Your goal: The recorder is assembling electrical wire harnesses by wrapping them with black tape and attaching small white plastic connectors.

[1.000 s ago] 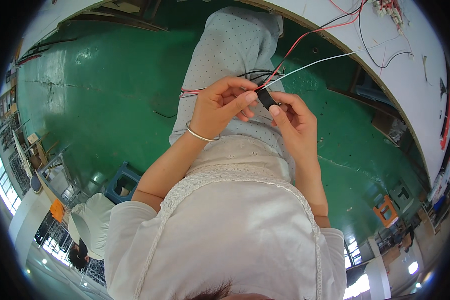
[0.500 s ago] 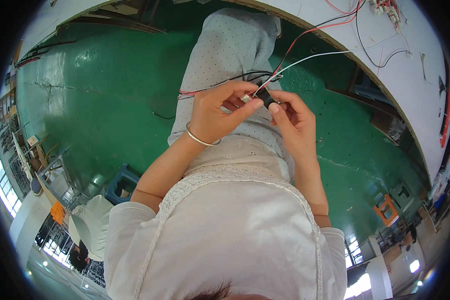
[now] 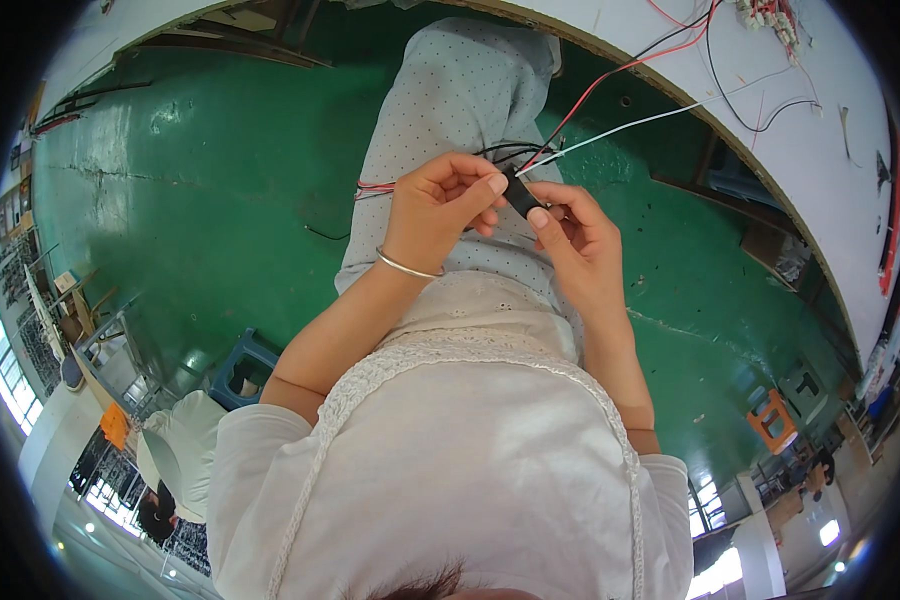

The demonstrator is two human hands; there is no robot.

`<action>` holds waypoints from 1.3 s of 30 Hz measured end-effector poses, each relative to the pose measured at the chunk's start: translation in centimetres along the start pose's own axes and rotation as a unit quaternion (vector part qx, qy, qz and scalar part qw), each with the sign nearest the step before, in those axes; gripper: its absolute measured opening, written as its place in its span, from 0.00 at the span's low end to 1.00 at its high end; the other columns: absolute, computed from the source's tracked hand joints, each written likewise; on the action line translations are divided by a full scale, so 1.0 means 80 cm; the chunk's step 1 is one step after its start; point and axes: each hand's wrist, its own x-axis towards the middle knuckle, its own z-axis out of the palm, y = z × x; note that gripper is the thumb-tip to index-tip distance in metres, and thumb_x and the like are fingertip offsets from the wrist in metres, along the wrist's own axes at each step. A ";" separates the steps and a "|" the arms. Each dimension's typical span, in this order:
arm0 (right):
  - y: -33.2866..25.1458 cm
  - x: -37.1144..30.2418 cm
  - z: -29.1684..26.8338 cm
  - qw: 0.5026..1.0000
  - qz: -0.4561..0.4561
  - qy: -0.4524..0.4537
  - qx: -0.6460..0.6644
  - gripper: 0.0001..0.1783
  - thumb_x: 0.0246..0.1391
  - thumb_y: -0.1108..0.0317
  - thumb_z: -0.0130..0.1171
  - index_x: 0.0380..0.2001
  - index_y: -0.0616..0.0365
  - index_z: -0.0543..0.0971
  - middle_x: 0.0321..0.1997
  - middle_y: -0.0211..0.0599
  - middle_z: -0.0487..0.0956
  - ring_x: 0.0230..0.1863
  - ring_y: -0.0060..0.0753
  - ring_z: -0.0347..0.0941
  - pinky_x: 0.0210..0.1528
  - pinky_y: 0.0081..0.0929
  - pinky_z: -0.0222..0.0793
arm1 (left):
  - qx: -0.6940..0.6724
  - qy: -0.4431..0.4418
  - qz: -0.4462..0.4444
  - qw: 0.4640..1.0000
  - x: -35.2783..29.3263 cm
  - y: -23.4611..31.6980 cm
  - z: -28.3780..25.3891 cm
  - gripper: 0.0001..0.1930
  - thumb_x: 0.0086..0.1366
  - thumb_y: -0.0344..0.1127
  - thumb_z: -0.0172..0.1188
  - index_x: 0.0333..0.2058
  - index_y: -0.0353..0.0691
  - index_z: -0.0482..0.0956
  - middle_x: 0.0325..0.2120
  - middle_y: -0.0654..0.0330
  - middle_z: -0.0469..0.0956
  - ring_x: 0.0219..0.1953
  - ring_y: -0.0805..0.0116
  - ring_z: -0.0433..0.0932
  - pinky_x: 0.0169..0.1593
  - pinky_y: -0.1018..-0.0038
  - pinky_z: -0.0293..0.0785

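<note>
Left hand (image 3: 442, 205), just above centre of the frame: thumb and forefinger pressed together against the upper-left end of a small black piece (image 3: 522, 197); I cannot tell whether they grip the piece itself or something at its end. My right hand (image 3: 585, 245), just right of centre, pinches the lower-right end between thumb and fingers. The piece is tilted, held over my dotted trousers (image 3: 440, 110). A white wire (image 3: 635, 124) and a red wire (image 3: 592, 90) run from its upper end towards the upper right of the frame, up to the white tabletop (image 3: 830, 185). There, near the top edge, lies a bunch of small pale connectors (image 3: 773, 20). Black wires (image 3: 510, 150) lie across my lap just above the piece. Metal bangle (image 3: 407, 266) on my left wrist.
</note>
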 end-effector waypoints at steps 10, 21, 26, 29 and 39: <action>-0.096 0.073 0.012 0.815 -0.345 -0.082 -0.459 0.06 0.55 0.71 0.60 0.37 0.57 0.78 0.36 0.34 0.79 0.40 0.38 0.75 0.48 0.35 0.69 | 0.189 0.046 0.265 0.945 -0.002 0.018 -0.021 0.07 0.58 0.26 0.67 0.36 0.35 0.81 0.29 0.65 0.81 0.28 0.80 0.78 0.32 0.85 0.74; -0.102 0.091 0.011 0.960 -0.046 -0.183 -0.206 0.11 0.61 0.64 0.58 0.32 0.62 0.75 0.24 0.21 0.71 0.27 0.11 0.60 0.28 0.17 0.58 | 0.058 -0.016 0.166 0.984 -0.002 0.050 -0.031 0.06 0.61 0.29 0.66 0.36 0.35 0.81 0.29 0.62 0.82 0.29 0.79 0.80 0.32 0.82 0.77; -0.104 0.110 0.015 0.959 0.089 -0.207 -0.173 0.17 0.60 0.57 0.61 0.29 0.62 0.81 0.25 0.18 0.73 0.28 0.11 0.61 0.30 0.15 0.57 | 0.333 0.018 0.394 0.856 -0.007 0.064 -0.027 0.07 0.58 0.28 0.67 0.35 0.35 0.80 0.28 0.61 0.82 0.27 0.76 0.82 0.30 0.82 0.77; -0.120 0.110 0.025 0.968 0.137 -0.175 -0.116 0.15 0.58 0.59 0.63 0.31 0.62 0.84 0.25 0.19 0.75 0.29 0.11 0.62 0.32 0.16 0.58 | 0.376 0.041 0.408 0.831 -0.008 0.063 -0.026 0.06 0.59 0.28 0.67 0.33 0.35 0.79 0.29 0.61 0.82 0.28 0.76 0.82 0.30 0.82 0.77; -0.104 0.101 -0.004 0.969 -0.073 -0.233 -0.050 0.13 0.58 0.62 0.64 0.35 0.62 0.85 0.26 0.23 0.74 0.28 0.13 0.62 0.29 0.18 0.59 | -0.154 -0.212 -0.176 0.949 0.012 0.062 -0.061 0.09 0.67 0.37 0.59 0.37 0.37 0.76 0.24 0.61 0.79 0.23 0.74 0.77 0.27 0.79 0.75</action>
